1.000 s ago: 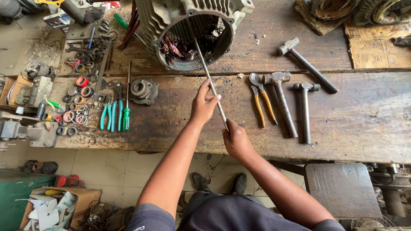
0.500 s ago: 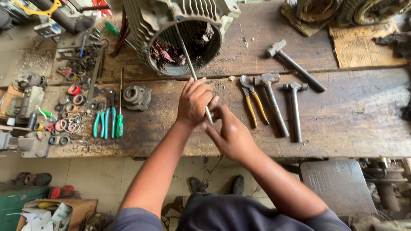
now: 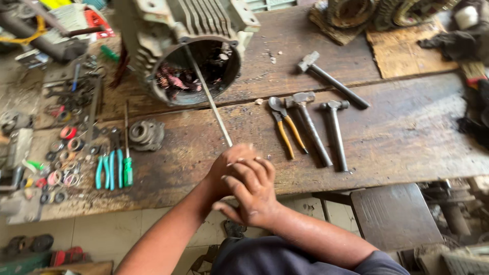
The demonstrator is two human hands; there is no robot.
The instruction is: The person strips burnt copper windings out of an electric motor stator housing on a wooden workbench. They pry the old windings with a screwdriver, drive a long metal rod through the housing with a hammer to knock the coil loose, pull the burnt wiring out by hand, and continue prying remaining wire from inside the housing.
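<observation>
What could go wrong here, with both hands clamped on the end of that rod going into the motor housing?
1. The metal rod reaches into the motor housing next to the copper windings; a slip might gouge them.
2. The left hand and right hand overlap at the rod's near end, so a sudden give could jam the knuckles against the workbench.

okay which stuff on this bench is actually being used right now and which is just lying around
In use: metal rod, gripped by left hand and right hand, reaching into the motor housing.

Lying about: three hammers, orange-handled pliers, teal-handled pliers, green screwdriver.
</observation>
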